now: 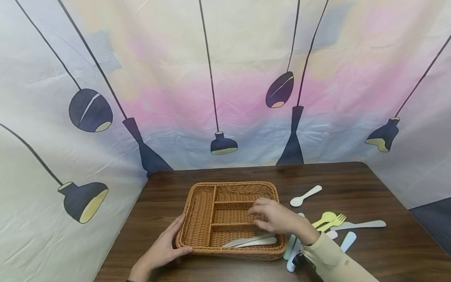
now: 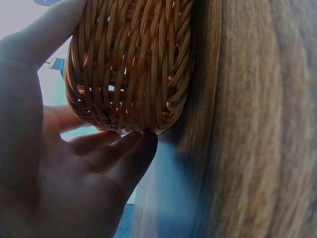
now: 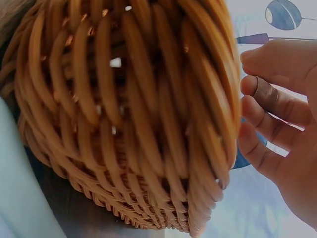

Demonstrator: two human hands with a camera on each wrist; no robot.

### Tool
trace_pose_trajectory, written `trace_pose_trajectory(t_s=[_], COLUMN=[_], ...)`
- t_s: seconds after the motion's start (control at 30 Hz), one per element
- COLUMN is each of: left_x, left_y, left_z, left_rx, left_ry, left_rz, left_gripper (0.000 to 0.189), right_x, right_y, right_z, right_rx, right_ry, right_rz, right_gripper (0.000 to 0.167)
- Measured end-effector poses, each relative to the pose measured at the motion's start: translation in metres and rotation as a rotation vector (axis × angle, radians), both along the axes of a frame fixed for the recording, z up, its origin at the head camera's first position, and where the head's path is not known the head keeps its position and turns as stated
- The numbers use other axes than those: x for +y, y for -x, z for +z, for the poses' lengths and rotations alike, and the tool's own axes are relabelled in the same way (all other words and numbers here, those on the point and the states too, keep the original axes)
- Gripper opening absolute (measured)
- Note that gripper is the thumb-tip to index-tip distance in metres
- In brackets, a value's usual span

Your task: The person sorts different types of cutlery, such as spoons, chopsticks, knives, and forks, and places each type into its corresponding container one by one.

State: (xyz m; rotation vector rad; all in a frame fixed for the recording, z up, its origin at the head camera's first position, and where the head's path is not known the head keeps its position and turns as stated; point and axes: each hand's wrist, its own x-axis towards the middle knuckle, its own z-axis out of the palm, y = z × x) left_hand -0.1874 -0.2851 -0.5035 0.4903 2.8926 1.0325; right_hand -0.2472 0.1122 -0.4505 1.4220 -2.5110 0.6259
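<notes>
A brown wicker basket [image 1: 213,211] with four compartments lies on the table. My left hand [image 1: 165,244] holds its near left corner, thumb at the front rim and fingers along the left side; the left wrist view shows the fingertips against the weave [image 2: 129,64]. Over the right-hand compartments hovers my right hand [image 1: 273,215], its fingers loosely bent. Beyond the basket's end in the right wrist view, those fingers [image 3: 270,96] show nothing between them. A white-handled knife [image 1: 257,241] and another pale utensil lie in the nearest compartment.
Right of the basket are a white spoon [image 1: 305,196], a yellow spoon [image 1: 325,217], a yellow fork [image 1: 334,222], a whitish knife [image 1: 364,224] and a light blue handle [image 1: 349,241]. More pale handles lie partly under my right forearm. A printed cloth [image 1: 246,117] hangs behind the table.
</notes>
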Motion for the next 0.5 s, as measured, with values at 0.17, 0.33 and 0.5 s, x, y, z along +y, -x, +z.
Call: trace_pose_trajectory(t_s=[0.17, 0.33, 0.5], left_x=[0.0002, 0.0002, 0.0001], left_y=[-0.0001, -0.0004, 0.0000], left_z=[0.0004, 0.0002, -0.0005], left_rx=[0.006, 0.010, 0.018], left_ry=[-0.001, -0.001, -0.001], left_rz=[0.000, -0.001, -0.005], left_gripper=[0.103, 0.104, 0.103], right_x=[0.0003, 0.0014, 0.0045], right_y=[-0.0001, -0.0002, 0.0002], right_z=[0.0005, 0.0010, 0.0021], right_rx=[-0.019, -0.029, -0.028], right_ry=[0.000, -0.005, 0.008], right_rz=[-0.001, -0.012, -0.019], right_gripper=[0.025, 0.025, 0.025])
